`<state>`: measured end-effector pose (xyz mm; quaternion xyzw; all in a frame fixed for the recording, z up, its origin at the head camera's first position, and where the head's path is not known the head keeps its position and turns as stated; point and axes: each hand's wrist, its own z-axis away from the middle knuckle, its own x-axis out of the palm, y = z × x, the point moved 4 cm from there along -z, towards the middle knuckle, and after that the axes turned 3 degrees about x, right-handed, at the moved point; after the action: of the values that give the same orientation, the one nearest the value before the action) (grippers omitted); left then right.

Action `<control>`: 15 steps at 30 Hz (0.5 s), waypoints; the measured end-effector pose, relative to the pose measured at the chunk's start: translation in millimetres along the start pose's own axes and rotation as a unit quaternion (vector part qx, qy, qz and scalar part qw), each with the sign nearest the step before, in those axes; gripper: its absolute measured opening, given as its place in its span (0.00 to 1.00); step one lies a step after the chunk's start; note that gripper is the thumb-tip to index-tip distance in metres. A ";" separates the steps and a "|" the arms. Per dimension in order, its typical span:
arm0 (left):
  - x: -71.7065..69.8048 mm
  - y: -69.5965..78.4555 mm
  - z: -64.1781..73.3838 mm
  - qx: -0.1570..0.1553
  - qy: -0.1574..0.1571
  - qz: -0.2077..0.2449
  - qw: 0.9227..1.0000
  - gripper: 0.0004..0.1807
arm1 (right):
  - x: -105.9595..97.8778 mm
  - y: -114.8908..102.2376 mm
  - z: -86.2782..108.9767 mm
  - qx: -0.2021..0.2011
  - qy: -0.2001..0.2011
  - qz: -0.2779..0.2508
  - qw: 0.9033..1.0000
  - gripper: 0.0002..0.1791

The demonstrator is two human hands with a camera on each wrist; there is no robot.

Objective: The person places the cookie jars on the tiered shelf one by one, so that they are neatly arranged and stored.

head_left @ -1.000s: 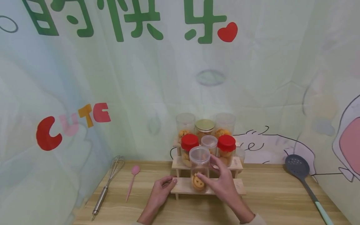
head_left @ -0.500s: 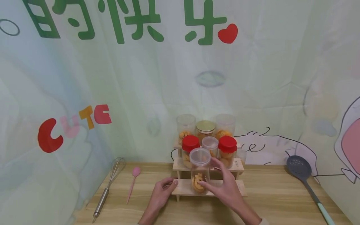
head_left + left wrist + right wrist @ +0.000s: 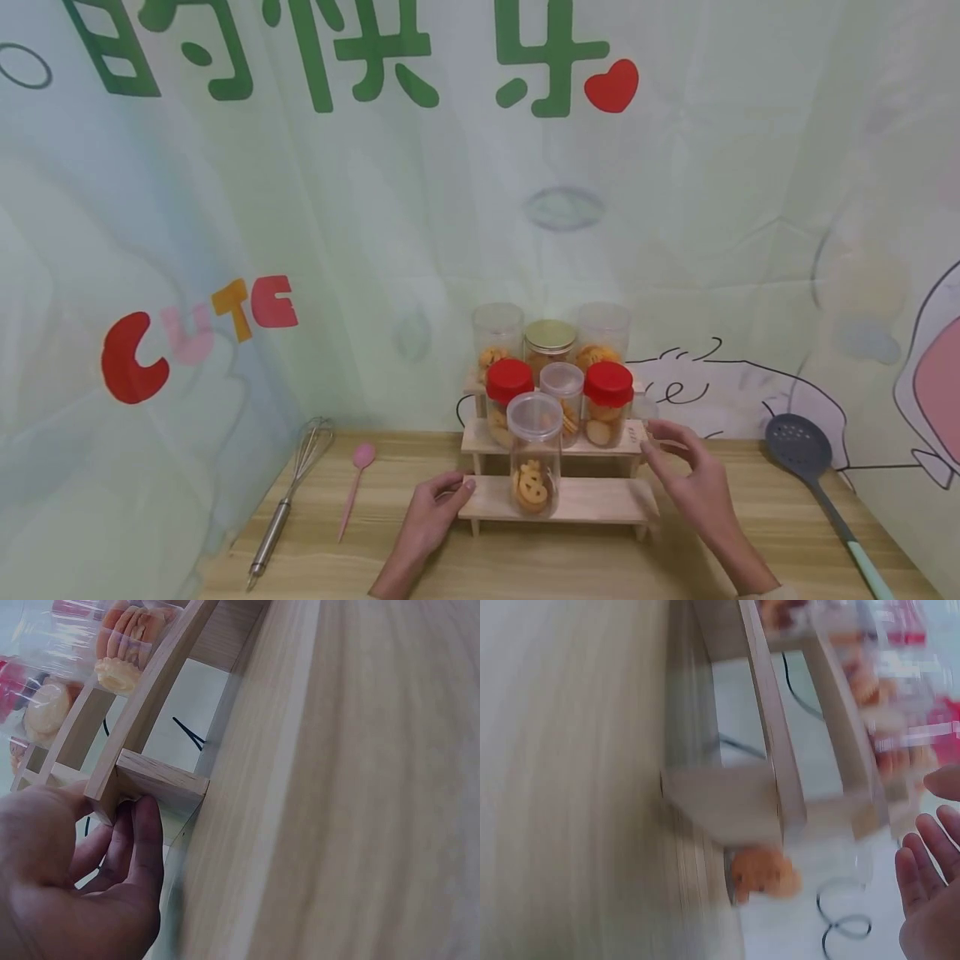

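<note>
A three-tier wooden display stand (image 3: 588, 500) bears clear jars of cookies. My left hand (image 3: 432, 512) pinches the left end of its lowest shelf, thumb on top and fingers beneath, as the left wrist view shows the hand (image 3: 97, 877) closely. On that shelf, left of the middle, stands a tall clear-lidded jar (image 3: 534, 454) with a few cookies. Beside the stand's right end, my right hand (image 3: 697, 483) holds nothing, its fingers loosely bent and apart. In the blurred right wrist view, the hand (image 3: 937, 877) is partly out of frame.
Two red-lidded jars (image 3: 510, 404) flank a small clear jar (image 3: 562, 400) on the middle shelf. A gold-lidded jar (image 3: 550, 343) stands between two clear ones on top. A whisk (image 3: 281, 508) and pink spoon (image 3: 354, 487) lie left; a slotted turner (image 3: 813, 475) lies right.
My right hand has let go of the tall clear-lidded jar and moved right, to the stand's right end. The jar stays on the lowest shelf. My left hand keeps its place.
</note>
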<state>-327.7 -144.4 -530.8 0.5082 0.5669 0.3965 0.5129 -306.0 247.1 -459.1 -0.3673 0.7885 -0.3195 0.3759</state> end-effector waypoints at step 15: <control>0.2 3.9 1.6 0.006 0.003 0.002 1.000 0.25 | -10.0 27.6 -53.8 0.066 -0.070 0.066 0.993 0.33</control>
<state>-325.4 -143.7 -527.3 0.5115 0.5696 0.3956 0.5073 -355.3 282.1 -449.4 -0.3102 0.7601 -0.3185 0.4738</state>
